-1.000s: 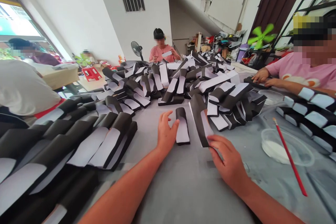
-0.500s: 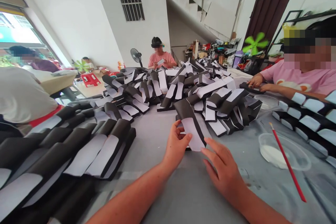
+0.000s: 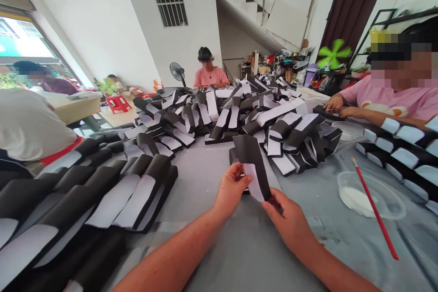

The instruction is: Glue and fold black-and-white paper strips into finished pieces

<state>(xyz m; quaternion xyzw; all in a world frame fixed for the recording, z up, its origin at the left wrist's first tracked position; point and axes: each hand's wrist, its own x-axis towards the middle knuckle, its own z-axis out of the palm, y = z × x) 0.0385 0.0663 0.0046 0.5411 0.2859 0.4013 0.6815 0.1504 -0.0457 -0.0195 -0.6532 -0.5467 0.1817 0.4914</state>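
Note:
A black folded paper piece with a white panel (image 3: 256,181) is held tilted above the grey table between my two hands. My left hand (image 3: 231,191) pinches its left edge, thumb on the white panel. At the lower right corner, the fingers and thumb of my right hand (image 3: 290,221) close on the same piece. Partly hidden behind it is another dark folded piece (image 3: 233,157). A large heap of similar black-and-white folded pieces (image 3: 222,121) lies just beyond my hands.
Stacked folded pieces (image 3: 137,191) stand at the left, and more rows (image 3: 404,155) at the right. A clear plastic tub (image 3: 393,207) with white paste has a red-handled brush (image 3: 378,216) across it. Co-workers sit at the right (image 3: 386,96) and far side (image 3: 209,75).
My right hand's fingers have closed on the piece's lower right corner. The piece has turned, showing more of its black side. The far co-worker's hands have lowered.

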